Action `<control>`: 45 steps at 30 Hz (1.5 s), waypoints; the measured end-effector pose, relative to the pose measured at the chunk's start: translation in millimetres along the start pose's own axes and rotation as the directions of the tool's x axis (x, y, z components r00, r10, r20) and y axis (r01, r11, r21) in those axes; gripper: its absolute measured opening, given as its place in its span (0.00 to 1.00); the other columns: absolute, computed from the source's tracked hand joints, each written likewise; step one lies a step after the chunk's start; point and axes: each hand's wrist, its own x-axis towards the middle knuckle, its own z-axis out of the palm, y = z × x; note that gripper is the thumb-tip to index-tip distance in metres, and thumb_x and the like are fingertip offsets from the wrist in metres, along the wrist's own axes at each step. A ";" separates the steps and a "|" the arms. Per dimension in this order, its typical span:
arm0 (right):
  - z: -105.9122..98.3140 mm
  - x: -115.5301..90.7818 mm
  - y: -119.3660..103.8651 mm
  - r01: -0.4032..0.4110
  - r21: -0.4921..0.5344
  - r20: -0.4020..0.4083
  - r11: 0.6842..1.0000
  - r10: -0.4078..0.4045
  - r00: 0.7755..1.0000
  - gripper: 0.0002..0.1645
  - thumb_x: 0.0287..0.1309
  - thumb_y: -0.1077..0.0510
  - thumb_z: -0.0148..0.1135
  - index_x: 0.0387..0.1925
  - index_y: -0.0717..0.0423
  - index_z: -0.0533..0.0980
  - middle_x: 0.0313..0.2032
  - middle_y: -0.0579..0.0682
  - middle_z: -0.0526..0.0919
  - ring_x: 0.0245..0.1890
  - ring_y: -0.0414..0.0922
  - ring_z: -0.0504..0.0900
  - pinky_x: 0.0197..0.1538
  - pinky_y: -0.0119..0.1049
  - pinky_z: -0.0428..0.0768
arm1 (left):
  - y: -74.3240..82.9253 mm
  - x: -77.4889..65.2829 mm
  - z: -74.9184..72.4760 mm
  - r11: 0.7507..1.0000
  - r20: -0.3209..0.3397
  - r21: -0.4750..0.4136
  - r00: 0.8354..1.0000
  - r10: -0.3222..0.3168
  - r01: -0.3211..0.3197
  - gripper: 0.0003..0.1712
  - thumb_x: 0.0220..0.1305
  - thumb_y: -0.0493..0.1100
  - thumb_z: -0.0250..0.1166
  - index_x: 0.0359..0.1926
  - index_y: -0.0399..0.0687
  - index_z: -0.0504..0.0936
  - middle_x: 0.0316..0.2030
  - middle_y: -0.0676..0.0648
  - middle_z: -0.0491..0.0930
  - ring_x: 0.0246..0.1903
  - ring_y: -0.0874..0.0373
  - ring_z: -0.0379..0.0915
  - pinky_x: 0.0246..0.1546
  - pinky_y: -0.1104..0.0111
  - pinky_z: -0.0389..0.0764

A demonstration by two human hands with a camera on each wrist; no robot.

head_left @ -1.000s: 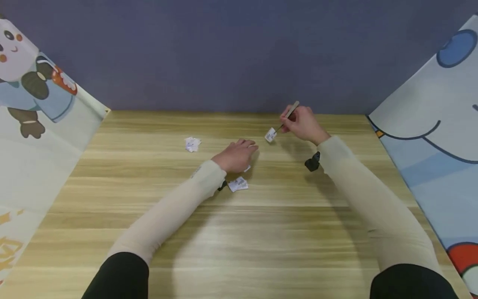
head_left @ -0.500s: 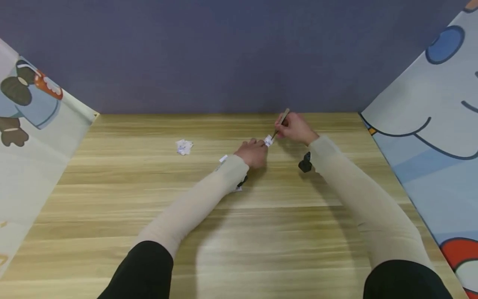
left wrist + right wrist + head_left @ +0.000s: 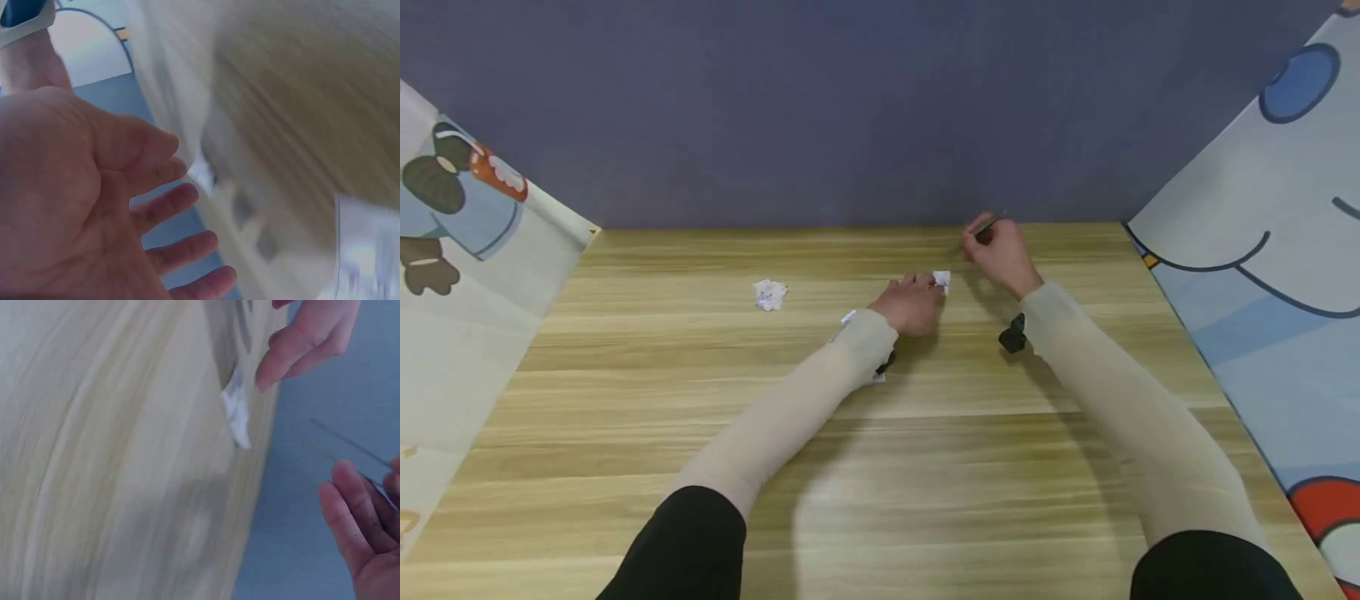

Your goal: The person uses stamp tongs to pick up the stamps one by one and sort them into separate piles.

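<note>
My right hand pinches a pair of thin tweezers near the table's back edge. In the right wrist view the tweezers have their tips apart, with nothing between them. A small printed piece of paper lies left of that hand; in the right wrist view this paper looks curled. My left hand is right beside it, fingertips overlapping its edge in the head view. Relaxed, spread fingers show in the left wrist view, with nothing gripped.
A cluster of paper scraps lies to the left on the wooden table. More paper shows partly hidden around the left wrist, one white piece above the sleeve and another piece below. A dark blue wall stands behind the table.
The left hand moved right to the small paper. The tweezers let go of that paper and drew away up and to the right, leaving it beside the left fingertips.
</note>
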 end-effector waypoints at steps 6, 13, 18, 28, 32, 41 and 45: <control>4.0 -11.3 -17.7 0.134 0.035 -0.008 0.990 -0.134 0.991 0.12 0.61 0.50 0.60 0.37 0.55 0.78 0.30 0.52 0.83 0.29 0.51 0.82 0.29 0.34 0.78 | -25.8 -36.0 -4.3 0.998 -0.049 -0.066 0.999 -0.003 0.000 0.29 0.71 0.42 0.46 0.71 0.45 0.57 0.70 0.45 0.50 0.69 0.49 0.42 0.66 0.51 0.50; 25.3 -31.1 -33.0 0.227 0.066 0.190 0.972 -0.235 0.953 0.09 0.61 0.56 0.61 0.38 0.58 0.79 0.30 0.50 0.84 0.27 0.46 0.83 0.29 0.37 0.81 | -47.1 -76.4 8.4 0.995 -0.071 -0.096 0.997 -0.030 0.023 0.25 0.73 0.40 0.43 0.69 0.45 0.62 0.66 0.45 0.58 0.66 0.49 0.49 0.64 0.53 0.56; 45.1 -42.3 -37.9 0.227 0.116 0.306 0.967 -0.253 0.918 0.06 0.61 0.59 0.62 0.35 0.59 0.79 0.28 0.49 0.83 0.28 0.50 0.83 0.30 0.34 0.82 | -53.0 -95.8 17.1 0.998 -0.058 -0.057 0.998 -0.014 0.010 0.24 0.73 0.40 0.43 0.67 0.44 0.65 0.64 0.45 0.61 0.64 0.49 0.52 0.62 0.54 0.60; 73.3 -34.7 -42.4 0.207 0.196 0.420 0.958 -0.273 0.866 0.07 0.61 0.60 0.62 0.37 0.61 0.79 0.32 0.53 0.83 0.32 0.52 0.84 0.36 0.42 0.83 | -62.6 -108.1 32.6 1.000 0.003 -0.015 1.000 0.002 -0.002 0.24 0.71 0.41 0.49 0.67 0.49 0.67 0.66 0.46 0.62 0.61 0.49 0.56 0.61 0.53 0.62; 77.9 -31.3 -45.6 0.210 0.185 0.442 0.960 -0.272 0.855 0.07 0.61 0.60 0.61 0.37 0.61 0.79 0.33 0.55 0.83 0.31 0.52 0.84 0.36 0.42 0.83 | -66.2 -111.2 34.4 1.000 0.006 -0.011 1.000 0.001 -0.001 0.25 0.71 0.38 0.48 0.68 0.50 0.66 0.68 0.47 0.59 0.63 0.49 0.54 0.62 0.53 0.61; 77.3 -33.0 -52.0 0.211 0.164 0.453 0.964 -0.264 0.851 0.09 0.63 0.60 0.59 0.39 0.64 0.78 0.32 0.57 0.83 0.29 0.52 0.84 0.33 0.43 0.82 | -68.7 -114.0 34.3 1.000 0.010 -0.012 1.000 -0.005 0.005 0.26 0.71 0.38 0.47 0.69 0.51 0.64 0.69 0.48 0.57 0.64 0.49 0.52 0.63 0.53 0.58; 69.8 -35.2 -53.2 0.183 0.180 0.397 0.967 -0.241 0.885 0.06 0.63 0.61 0.59 0.37 0.62 0.78 0.30 0.55 0.83 0.28 0.53 0.84 0.33 0.45 0.82 | -68.6 -114.1 32.7 1.000 0.000 -0.022 1.000 -0.007 0.007 0.25 0.70 0.39 0.49 0.67 0.50 0.66 0.68 0.47 0.58 0.65 0.49 0.52 0.64 0.53 0.57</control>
